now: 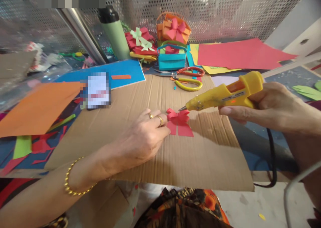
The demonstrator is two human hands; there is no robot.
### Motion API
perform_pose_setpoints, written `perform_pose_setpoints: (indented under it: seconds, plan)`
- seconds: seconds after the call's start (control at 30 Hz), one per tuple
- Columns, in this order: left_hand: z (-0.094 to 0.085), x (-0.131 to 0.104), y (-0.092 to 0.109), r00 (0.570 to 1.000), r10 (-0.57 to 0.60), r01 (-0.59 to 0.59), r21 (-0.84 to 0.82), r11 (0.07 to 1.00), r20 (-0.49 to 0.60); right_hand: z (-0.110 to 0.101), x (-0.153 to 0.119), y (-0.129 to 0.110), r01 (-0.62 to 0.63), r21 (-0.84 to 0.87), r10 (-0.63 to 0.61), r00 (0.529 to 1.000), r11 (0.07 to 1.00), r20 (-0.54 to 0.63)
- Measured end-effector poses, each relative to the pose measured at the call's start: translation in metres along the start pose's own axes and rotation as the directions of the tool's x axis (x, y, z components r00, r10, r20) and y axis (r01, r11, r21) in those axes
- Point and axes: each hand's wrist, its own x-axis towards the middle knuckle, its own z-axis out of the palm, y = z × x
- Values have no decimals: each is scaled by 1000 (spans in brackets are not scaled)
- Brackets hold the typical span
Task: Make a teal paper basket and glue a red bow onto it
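Note:
My right hand (271, 105) is closed around a yellow hot glue gun (213, 95), whose metal tip points left and down at a red paper bow (179, 122). The tip is at the bow's upper loops; I cannot tell whether it touches. My left hand (150, 132) rests on the corrugated cardboard sheet (205, 154), its curled fingers gripping the left side of the bow. The fingertips are partly hidden behind the knuckles. Loops sit at the top of the bow and two flat tails spread towards me.
Scissors with red and yellow handles (189, 84) lie behind the bow. Small paper baskets, one blue (172, 60) and one orange (174, 28), stand farther back beside a green bottle (115, 35). A phone (97, 89) lies left. The black cord (272, 161) hangs at right.

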Motion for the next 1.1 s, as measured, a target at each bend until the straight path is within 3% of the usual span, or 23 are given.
perform_pose_setpoints:
  seconds: [0.1, 0.27, 0.4, 0.5, 0.6, 0.63, 0.9, 1.1]
  plan:
    - [-4, 2, -2, 999, -19, 19, -18, 1000, -44, -1, 3, -9, -32, -24, 33, 999, 999, 35]
    - [-5, 6, -25, 954, -239, 229, -73, 971, -180, 2, 17, -12, -39, 156, 64, 985, 987, -159]
    - [6, 3, -56, 909, -362, 355, -74, 932, -206, 5, 28, -3, -5, 382, 100, 969, 924, -228]
    - [14, 2, -78, 864, -465, 462, -66, 885, -192, 6, 36, 3, 65, 536, 62, 975, 842, -215]
    - [16, 3, -91, 770, -618, 606, -122, 786, -160, 9, 45, 10, 159, 607, 72, 939, 779, -338]
    - [17, 3, -94, 728, -668, 650, -155, 744, -153, 11, 47, 13, 173, 603, 72, 930, 779, -360]
    - [21, 5, -93, 623, -771, 730, -256, 633, -130, 22, 59, 26, 124, 554, 169, 879, 824, -447]
    - [8, 2, -81, 586, -809, 747, -358, 561, -46, 29, 66, 36, 75, 461, 180, 856, 884, -485]
